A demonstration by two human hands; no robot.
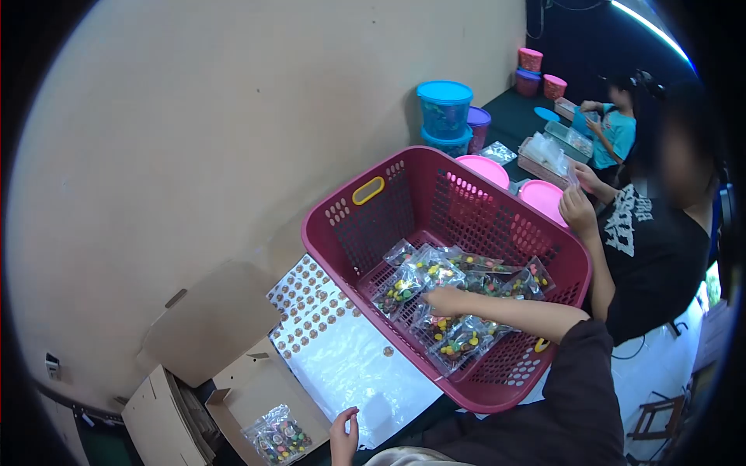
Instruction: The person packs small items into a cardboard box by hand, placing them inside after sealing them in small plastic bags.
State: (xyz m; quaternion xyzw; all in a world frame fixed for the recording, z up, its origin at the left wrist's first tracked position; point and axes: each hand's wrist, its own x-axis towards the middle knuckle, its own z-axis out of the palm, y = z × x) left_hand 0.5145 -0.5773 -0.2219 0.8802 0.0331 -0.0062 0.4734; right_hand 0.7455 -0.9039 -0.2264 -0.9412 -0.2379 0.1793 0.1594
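My right hand (444, 301) reaches into a maroon plastic laundry basket (497, 398). Its fingers are closed on a clear packet of colourful candies (423, 309), partly hidden under the hand. Around it lie several similar packets (462, 342) with yellow, green, red and dark round pieces. My left hand (344, 435) is low in the view, fingers loosely bent and nothing visible in it. It is beside a sheet of round stickers (334, 369) and to the right of an opened cardboard box (256, 369) with candy packets (278, 439) inside.
Folded cardboard (159, 415) stands at the lower left by the wall. Behind the basket are blue-lidded tubs (445, 113), pink lids (483, 168) and trays (542, 165). A co-worker in black (660, 248) handles a clear bag at the right; another person (618, 132) works farther back.
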